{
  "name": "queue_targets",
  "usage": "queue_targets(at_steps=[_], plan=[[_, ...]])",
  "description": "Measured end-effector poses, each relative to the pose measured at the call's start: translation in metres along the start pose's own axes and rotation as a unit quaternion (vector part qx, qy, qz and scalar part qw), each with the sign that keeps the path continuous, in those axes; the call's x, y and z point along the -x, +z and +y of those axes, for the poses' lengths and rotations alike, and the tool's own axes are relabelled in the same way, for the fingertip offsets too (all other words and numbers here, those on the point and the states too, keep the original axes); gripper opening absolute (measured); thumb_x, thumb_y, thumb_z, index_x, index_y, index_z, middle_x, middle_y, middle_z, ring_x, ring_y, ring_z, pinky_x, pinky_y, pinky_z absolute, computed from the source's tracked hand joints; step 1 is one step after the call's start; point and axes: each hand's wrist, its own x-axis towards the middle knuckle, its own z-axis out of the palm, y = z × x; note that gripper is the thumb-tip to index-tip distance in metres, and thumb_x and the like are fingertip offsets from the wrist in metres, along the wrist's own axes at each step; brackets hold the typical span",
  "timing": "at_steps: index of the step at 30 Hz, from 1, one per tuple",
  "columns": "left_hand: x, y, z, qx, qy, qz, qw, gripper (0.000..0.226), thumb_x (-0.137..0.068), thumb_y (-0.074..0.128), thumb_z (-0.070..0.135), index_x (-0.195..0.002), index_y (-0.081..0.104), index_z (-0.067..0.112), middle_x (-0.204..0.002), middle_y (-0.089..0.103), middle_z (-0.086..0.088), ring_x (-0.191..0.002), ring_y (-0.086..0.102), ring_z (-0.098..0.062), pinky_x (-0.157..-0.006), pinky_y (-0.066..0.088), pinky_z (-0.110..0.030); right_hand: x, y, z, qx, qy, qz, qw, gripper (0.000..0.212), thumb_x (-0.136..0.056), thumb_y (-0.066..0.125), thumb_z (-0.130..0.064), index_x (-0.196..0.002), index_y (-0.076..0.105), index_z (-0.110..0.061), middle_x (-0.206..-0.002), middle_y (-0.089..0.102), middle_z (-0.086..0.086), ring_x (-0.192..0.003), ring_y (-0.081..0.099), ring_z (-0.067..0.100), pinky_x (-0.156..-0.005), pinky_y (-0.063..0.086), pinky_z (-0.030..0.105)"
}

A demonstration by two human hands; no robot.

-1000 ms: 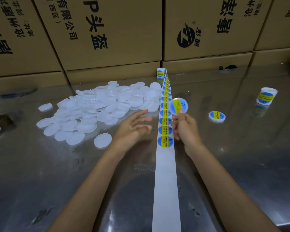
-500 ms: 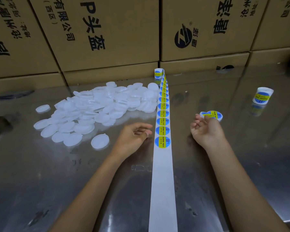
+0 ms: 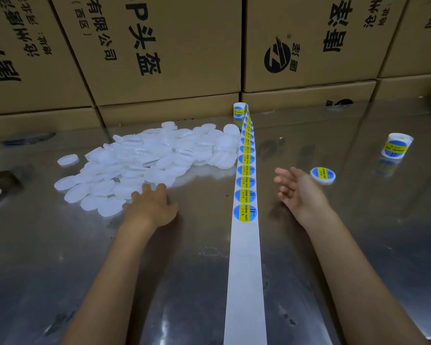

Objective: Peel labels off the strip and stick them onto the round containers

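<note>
Fingers of the left hand [image 3: 151, 207] lie flat and slightly spread, palm down, their tips touching the near edge of a pile of white round containers [image 3: 149, 158] heaped on the left of the steel counter [image 3: 358, 220]; they pinch nothing yet. These shallow translucent plastic discs look very light, fairly stiff and smooth, so they will likely slide on the polished metal; one is best lifted by its rim between thumb and a fingertip. To the right, a long white backing strip [image 3: 245, 270] runs from the near edge away toward a small roll by the cardboard boxes [image 3: 159, 46], with round blue-and-yellow labels [image 3: 245, 213] in a row on its far half and bare paper nearer the viewer. A label is thin, limp and sticky, so it probably wants lifting at its edge and holding only by the margin. Further right, the right hand [image 3: 301, 192] hovers palm up, fingers loosely spread and empty, slightly blurred. Just beyond it sits a labelled container [image 3: 323, 175], and well apart on the far right stands a second label roll [image 3: 396, 145]. Half a second ago the right hand was over that labelled container; it has now drawn back toward the strip, while the left hand has moved from beside the strip out to the pile.
</note>
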Motion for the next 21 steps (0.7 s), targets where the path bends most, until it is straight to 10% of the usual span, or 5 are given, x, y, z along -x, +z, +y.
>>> queue_targets(at_steps=[5,12,15,18,21], plan=[[0.005,-0.008,-0.001,0.034,0.032,0.013,0.999,0.043,-0.097,0.05,0.033,-0.138,0.043,0.023,-0.142,0.048,-0.008,-0.131,0.042,-0.033,-0.105,0.033,-0.044,0.004,0.015,0.013,0.259,-0.153,-0.005,0.954,0.018,-0.095,0.055,-0.013,-0.095,0.073,-0.008,-0.072,0.069,0.001,-0.055,0.056,0.003,-0.06,0.047,0.02],[0.003,-0.019,-0.019,0.069,0.02,-0.042,0.997,0.042,-0.092,0.058,0.026,-0.133,0.051,0.025,-0.143,0.047,-0.002,-0.13,0.045,-0.029,-0.106,0.045,-0.042,0.015,0.034,0.033,0.374,-0.255,-0.053,0.89,0.012,-0.091,0.062,-0.016,-0.083,0.071,-0.02,-0.069,0.063,-0.013,-0.066,0.058,0.005,-0.067,0.048,0.02],[-0.001,-0.018,-0.016,0.193,0.053,0.006,0.98,0.021,-0.092,0.064,0.02,-0.114,0.064,0.019,-0.118,0.062,-0.003,-0.101,0.061,-0.02,-0.086,0.05,-0.03,0.025,0.042,0.042,0.415,-0.309,-0.097,0.85,0.007,-0.089,0.066,-0.016,-0.09,0.07,-0.021,-0.072,0.061,-0.016,-0.067,0.052,-0.001,-0.064,0.039,0.01],[0.004,-0.018,-0.004,0.404,0.108,-0.012,0.908,0.014,-0.096,0.061,0.02,-0.091,0.071,0.012,-0.083,0.071,-0.001,-0.074,0.064,-0.014,-0.074,0.05,-0.022,0.035,0.048,0.048,0.435,-0.346,-0.155,0.816,0.024,-0.086,0.073,-0.025,-0.109,0.067,-0.02,-0.092,0.063,-0.012,-0.087,0.051,-0.003,-0.079,0.039,0.012],[0.007,-0.015,0.01,0.613,0.127,-0.132,0.768,0.026,-0.102,0.051,0.021,-0.117,0.07,0.012,-0.112,0.075,-0.007,-0.107,0.07,-0.02,-0.085,0.058,-0.029,0.043,0.053,0.051,0.441,-0.367,-0.194,0.796,0.05,-0.08,0.078,-0.04,-0.125,0.06,-0.026,-0.114,0.06,-0.013,-0.109,0.052,0.002,-0.092,0.041,0.015]])
